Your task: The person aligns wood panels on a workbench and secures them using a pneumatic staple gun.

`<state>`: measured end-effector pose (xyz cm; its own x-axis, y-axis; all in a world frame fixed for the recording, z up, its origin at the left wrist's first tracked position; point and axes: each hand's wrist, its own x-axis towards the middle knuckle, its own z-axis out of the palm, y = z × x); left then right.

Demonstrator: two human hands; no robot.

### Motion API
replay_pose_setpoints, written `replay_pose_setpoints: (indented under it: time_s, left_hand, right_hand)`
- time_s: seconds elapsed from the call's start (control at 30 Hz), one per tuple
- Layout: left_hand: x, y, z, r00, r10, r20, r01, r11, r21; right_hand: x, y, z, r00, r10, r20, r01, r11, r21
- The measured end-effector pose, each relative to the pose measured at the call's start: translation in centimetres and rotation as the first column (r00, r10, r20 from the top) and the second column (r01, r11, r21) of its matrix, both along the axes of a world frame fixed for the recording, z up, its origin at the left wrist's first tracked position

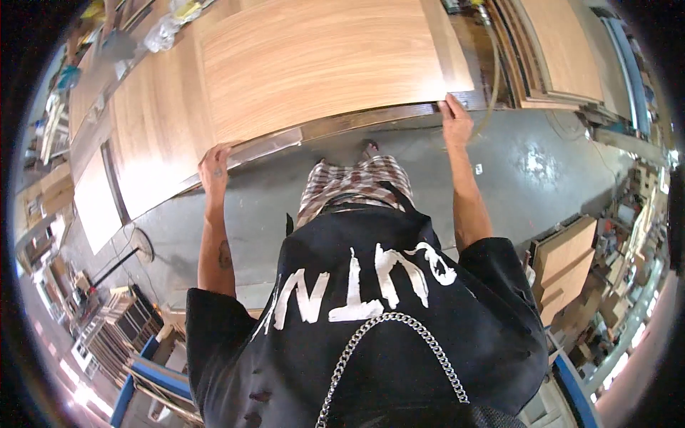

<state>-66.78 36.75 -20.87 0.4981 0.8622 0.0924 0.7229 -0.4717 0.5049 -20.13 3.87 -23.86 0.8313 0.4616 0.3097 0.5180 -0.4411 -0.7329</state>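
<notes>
A large light-brown wood-grain panel (321, 64) lies in front of me across a dark-edged support. My left hand (214, 168) is closed on its near edge, left of my body, fingers curled over the top. Farther right, my right hand (455, 123) pinches the near edge close to the panel's right corner. The undersides of both grips are hidden. Beneath the near edge, a pale strip (267, 145) shows between my hands. More wood-grain surface continues left of the panel, broken by a dark gap.
Stacked boards (564, 50) stand at the far right, with a hose (494, 78) hanging beside them. More boards (567, 264) lean at the right. A stand with a round base (143, 245) is on the grey floor (421, 171) at left. Crumpled clear plastic (163, 34) lies far left.
</notes>
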Motion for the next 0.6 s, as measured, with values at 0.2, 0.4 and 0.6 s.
replay_pose_setpoints:
  time_s: [0.2,0.4,0.6]
  left_hand:
    - [1.0,-0.8,1.0,0.997,0.07,0.013,-0.068,0.993,-0.101]
    - [0.2,-1.0,0.6,0.996,0.083,0.043,-0.079,0.992,-0.103]
    - [-0.4,-0.3,0.3,0.999,0.048,-0.019,-0.049,0.996,-0.08]
  right_hand:
    - [-0.3,-0.1,-0.8,0.985,-0.022,0.172,0.029,0.999,-0.033]
    - [-0.5,0.3,-0.3,0.992,-0.064,0.113,0.065,0.998,-0.003]
    - [0.6,0.1,0.4,0.999,-0.043,-0.032,0.043,0.999,-0.003]
